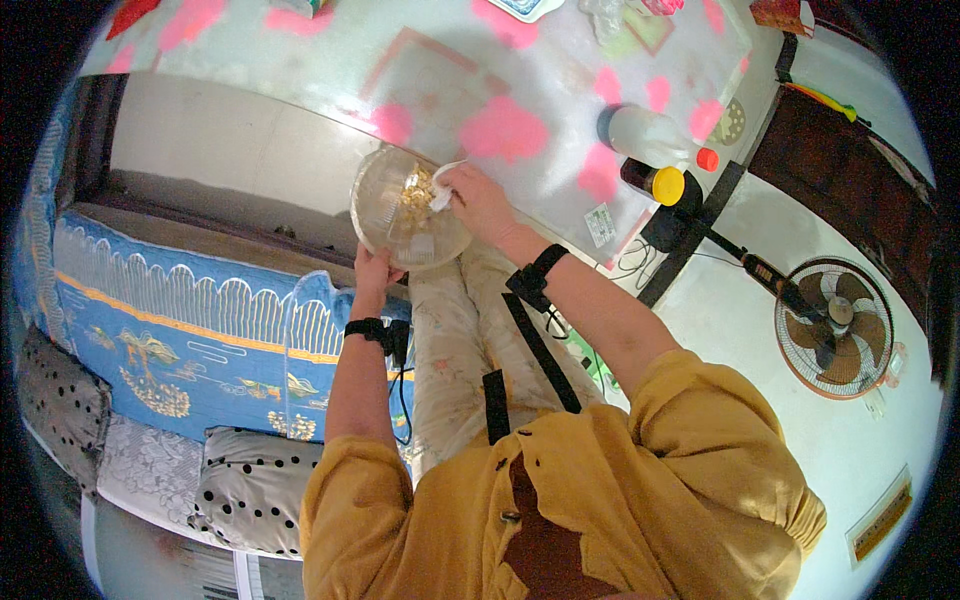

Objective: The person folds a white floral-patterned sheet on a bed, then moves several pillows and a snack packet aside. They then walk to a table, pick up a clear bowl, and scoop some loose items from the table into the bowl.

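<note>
My left hand (375,268) grips the near-left rim of a clear plastic bowl (364,218), held just off the table's near edge, above my lap. Small yellowish-brown scraps (416,188) lie inside the bowl, their kind too small to tell. My right hand (482,207) is closed on a crumpled white tissue (441,188) at the bowl's right side, near the scraps. Both wrists wear black straps.
A pink-blotched table (500,130) stretches ahead. On its right side lie a clear bottle with a red cap (650,137) and a dark jar with a yellow lid (652,182). A standing fan (835,325) is at right, a blue-covered sofa (190,350) at left.
</note>
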Demonstrator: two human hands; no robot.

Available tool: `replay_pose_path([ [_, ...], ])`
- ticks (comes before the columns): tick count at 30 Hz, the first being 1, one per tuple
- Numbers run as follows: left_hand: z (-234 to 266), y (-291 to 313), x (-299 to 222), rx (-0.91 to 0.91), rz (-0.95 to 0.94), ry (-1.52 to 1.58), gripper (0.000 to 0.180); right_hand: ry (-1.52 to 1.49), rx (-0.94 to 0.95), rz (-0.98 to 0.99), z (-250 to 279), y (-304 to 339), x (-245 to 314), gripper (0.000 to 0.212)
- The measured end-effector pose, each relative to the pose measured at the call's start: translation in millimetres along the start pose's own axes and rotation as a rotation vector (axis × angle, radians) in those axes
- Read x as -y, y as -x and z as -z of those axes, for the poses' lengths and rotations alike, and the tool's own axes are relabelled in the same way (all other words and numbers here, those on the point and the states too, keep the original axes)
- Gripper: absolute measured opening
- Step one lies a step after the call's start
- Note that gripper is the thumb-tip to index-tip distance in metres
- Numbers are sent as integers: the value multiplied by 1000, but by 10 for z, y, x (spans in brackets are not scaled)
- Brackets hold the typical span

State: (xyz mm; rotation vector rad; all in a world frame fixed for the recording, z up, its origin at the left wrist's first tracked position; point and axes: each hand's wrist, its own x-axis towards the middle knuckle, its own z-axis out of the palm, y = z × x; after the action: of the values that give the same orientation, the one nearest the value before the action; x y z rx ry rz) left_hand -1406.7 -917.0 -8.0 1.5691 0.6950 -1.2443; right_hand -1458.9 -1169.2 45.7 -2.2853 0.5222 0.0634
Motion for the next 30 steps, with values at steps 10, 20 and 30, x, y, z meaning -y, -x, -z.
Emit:
replay_pose_path([
  [10, 188, -100, -103, -21, -41, 110, 33, 52, -233, -189, 415, -714, -253, 26],
  [20, 238, -71, -185, -88, 18, 169, 39, -50, -156, 25, 470, -1231, 167, 24],
  [30, 404, -140, -253, -72, -41, 215, 44, 207, 102, 209, -71, -1476, 434, 30],
])
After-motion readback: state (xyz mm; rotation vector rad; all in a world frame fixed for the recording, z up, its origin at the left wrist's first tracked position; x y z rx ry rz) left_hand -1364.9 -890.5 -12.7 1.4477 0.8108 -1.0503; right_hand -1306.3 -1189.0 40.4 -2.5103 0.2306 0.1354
